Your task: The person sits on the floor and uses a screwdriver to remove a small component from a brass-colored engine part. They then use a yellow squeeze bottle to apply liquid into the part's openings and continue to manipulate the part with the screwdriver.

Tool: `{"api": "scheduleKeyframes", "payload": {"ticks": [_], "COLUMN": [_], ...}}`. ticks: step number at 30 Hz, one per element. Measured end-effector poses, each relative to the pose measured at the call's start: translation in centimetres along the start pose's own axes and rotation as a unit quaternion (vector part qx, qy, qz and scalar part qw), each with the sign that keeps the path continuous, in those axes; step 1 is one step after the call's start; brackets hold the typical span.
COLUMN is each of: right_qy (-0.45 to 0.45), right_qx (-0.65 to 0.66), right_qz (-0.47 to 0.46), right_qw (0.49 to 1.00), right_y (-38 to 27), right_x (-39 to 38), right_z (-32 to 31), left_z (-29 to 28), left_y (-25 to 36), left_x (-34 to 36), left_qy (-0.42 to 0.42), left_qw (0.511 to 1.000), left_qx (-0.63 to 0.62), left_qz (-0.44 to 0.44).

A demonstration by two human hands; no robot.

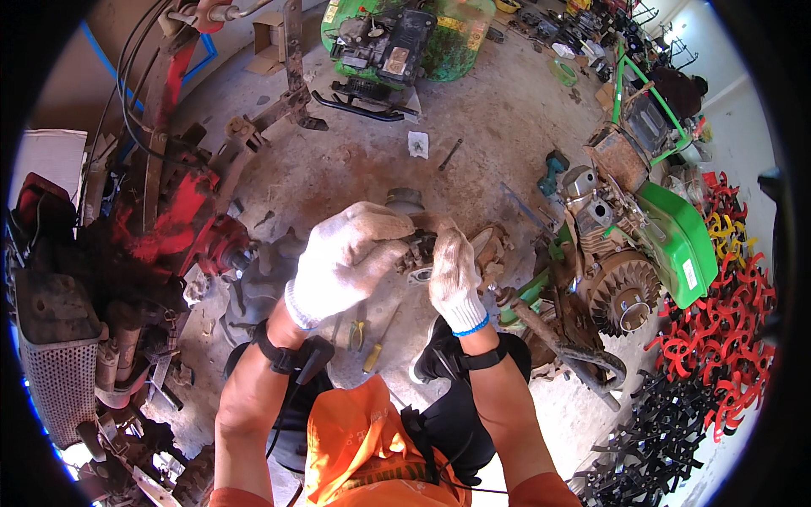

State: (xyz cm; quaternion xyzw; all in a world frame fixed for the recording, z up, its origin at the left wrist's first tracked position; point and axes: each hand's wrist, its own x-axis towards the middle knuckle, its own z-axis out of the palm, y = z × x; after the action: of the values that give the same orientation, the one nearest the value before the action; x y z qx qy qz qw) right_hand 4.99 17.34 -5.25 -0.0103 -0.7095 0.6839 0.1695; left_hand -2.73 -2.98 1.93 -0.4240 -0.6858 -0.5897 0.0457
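Note:
In front of my knees, both gloved hands are raised and close together around a small dark metal engine part with a round, pale-rimmed opening [419,275], which resembles a carburetor. My left hand [359,251] has its thumb and fingers bent against the part's left side. On the other side, my right hand [454,269] grips it with curled fingers. The gloves hide much of the part, and its details are too small to tell. Just beyond the hands stands a dark round cup-like piece [405,199]. Pliers [357,333] and a yellow-handled screwdriver [372,357] lie on the floor below.
To the right stands a dismantled engine [604,211] beside a green tank [676,245]. Red and black curved blades [718,346] are heaped farther right. Red machinery [177,220] crowds the left. A green machine [405,42] stands at the back, with a white paper [418,144] before it.

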Motion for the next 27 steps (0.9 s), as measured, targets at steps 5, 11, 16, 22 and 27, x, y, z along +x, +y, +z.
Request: {"api": "scheduleKeyframes", "payload": {"ticks": [5,11,16,22,27], "right_qy": [0.080,0.027,-0.027,-0.179,-0.188], "right_qx": [0.012,-0.098,0.122,0.024,-0.086], "right_qz": [0.128,0.035,0.207,0.122,0.111], "right_qw": [0.989,0.994,0.970,0.976,0.972], "right_y": [0.9,5.2,4.7,-3.1,-5.3], "right_x": [-1.5,-1.5,0.1,0.7,0.5], "right_z": [0.5,-0.9,-2.2,-1.8,-0.5], "left_z": [0.4,2.3,2.1,0.7,0.0], "left_y": [-0.1,0.0,-1.7,-1.7,-1.7], "left_x": [0.2,-1.2,-1.1,-0.8,-0.7], "left_qy": [0.004,-0.049,-0.041,0.006,-0.050], "left_qw": [0.998,0.997,0.990,0.932,0.916], "left_qx": [0.040,0.047,-0.046,-0.254,-0.288], "left_qz": [0.043,-0.047,-0.126,-0.258,-0.274]}}
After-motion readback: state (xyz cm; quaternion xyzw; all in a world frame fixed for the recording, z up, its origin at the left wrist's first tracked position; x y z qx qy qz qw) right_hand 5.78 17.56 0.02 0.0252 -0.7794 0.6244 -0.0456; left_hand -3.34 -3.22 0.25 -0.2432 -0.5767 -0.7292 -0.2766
